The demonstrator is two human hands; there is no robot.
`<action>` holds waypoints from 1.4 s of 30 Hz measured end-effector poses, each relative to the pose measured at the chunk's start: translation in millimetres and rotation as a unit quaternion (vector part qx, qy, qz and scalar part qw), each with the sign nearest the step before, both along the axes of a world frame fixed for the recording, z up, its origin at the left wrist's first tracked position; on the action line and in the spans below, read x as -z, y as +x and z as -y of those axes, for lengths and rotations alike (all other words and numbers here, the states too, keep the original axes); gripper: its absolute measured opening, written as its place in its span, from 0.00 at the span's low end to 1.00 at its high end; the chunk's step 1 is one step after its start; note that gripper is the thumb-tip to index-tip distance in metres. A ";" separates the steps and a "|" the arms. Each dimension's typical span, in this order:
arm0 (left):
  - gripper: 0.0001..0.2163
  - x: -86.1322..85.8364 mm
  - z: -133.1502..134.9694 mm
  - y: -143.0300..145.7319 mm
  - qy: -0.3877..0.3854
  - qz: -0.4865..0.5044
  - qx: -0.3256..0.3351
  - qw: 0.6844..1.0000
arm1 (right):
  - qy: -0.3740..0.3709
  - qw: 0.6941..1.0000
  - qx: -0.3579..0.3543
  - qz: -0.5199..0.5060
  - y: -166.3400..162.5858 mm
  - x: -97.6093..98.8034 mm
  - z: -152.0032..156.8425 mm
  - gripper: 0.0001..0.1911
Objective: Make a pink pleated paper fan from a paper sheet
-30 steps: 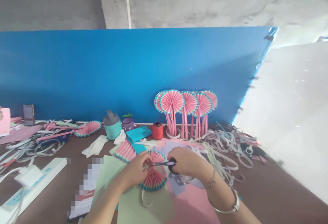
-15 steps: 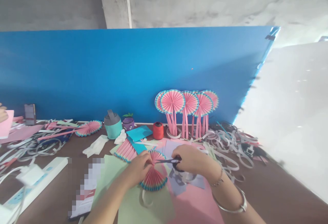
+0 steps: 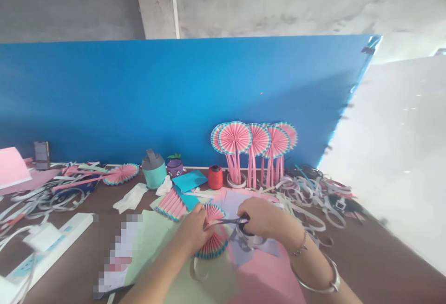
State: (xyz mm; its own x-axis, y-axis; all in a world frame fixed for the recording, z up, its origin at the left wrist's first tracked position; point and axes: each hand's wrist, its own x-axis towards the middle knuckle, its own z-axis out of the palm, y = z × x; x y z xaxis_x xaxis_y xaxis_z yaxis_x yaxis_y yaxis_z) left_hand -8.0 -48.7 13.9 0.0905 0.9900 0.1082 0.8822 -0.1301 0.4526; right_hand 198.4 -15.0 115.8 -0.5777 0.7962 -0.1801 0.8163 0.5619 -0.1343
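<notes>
My left hand point(image 3: 195, 226) pinches a pleated pink paper fan point(image 3: 213, 244) at its gathered middle; the fan has a blue-and-white edge and spreads out above and below my fingers. My right hand point(image 3: 259, 216) is closed round the handles of a pair of scissors point(image 3: 228, 221). Their blades point left and reach the fan's middle, close to my left fingertips. Whether they touch the paper I cannot tell. Below my right hand lies a roll of white tape point(image 3: 256, 240). Under the fan are green paper point(image 3: 198, 283) and pink paper point(image 3: 266, 276).
Several finished fans point(image 3: 235, 138) stand upright behind my hands, near a red thread spool point(image 3: 215, 177). A teal cup point(image 3: 154, 171) and folded blue paper point(image 3: 190, 181) are at centre-left. Tangled white strips point(image 3: 313, 197) lie right; a power strip point(image 3: 52, 248) lies left.
My left hand has shifted slightly right across the fan's middle, covering more of it. The scissors and my right hand have moved a little right. At far left, another person's hand has gone out of view.
</notes>
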 end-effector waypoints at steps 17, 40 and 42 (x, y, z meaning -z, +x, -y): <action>0.09 7.2 -4.6 -19.2 -0.001 0.094 0.066 0.993 | 0.015 0.999 -0.023 -0.026 -9.4 7.9 5.3 0.10; 0.13 7.5 -8.2 -21.4 0.012 0.126 0.091 0.988 | 0.050 0.997 -0.057 -0.010 -35.7 23.5 11.8 0.07; 0.12 10.1 -9.7 -22.4 0.016 0.125 0.096 0.987 | 0.045 0.997 -0.055 -0.013 -36.5 24.7 11.0 0.08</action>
